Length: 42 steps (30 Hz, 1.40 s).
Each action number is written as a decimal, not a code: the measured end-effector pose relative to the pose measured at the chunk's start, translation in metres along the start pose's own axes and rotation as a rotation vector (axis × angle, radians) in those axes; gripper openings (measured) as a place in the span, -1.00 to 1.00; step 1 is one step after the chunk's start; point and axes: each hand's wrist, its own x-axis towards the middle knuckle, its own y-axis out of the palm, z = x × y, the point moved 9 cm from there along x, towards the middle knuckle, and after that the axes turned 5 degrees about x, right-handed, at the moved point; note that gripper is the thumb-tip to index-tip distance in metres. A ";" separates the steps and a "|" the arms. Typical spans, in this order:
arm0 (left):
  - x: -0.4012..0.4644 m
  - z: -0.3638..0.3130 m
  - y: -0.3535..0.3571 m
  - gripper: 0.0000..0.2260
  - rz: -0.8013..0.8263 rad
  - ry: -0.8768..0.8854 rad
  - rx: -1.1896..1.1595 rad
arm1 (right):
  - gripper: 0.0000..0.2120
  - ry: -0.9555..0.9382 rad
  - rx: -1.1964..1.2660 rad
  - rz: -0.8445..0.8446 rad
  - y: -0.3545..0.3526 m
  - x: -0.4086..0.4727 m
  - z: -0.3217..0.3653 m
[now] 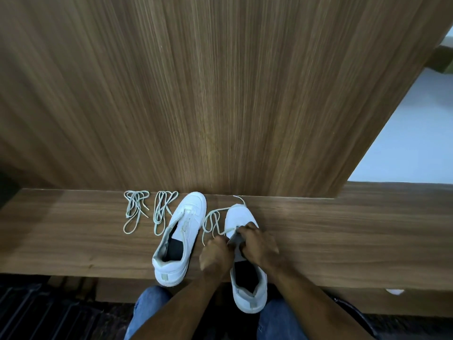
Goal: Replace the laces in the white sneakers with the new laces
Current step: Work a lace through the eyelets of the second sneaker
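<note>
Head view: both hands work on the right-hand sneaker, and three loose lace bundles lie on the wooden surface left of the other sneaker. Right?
Not quite. The head view shows two loose lace bundles, not three, left of the other sneaker. The rest holds: the left hand and right hand both work on the right-hand sneaker.

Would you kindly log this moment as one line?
left hand: grips lace | right hand: grips right sneaker tongue | left sneaker: untouched | spare laces: two bundles
</note>
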 end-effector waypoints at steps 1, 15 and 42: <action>0.000 -0.001 0.000 -0.69 0.006 0.007 0.021 | -0.56 0.000 -0.022 0.007 0.001 0.002 0.002; -0.005 0.000 -0.002 -0.65 0.059 -0.064 0.038 | -0.80 0.505 1.290 -0.119 0.016 0.005 -0.083; -0.011 0.003 -0.003 -0.63 0.084 -0.099 0.023 | -0.91 0.280 0.690 -0.626 -0.084 -0.009 -0.074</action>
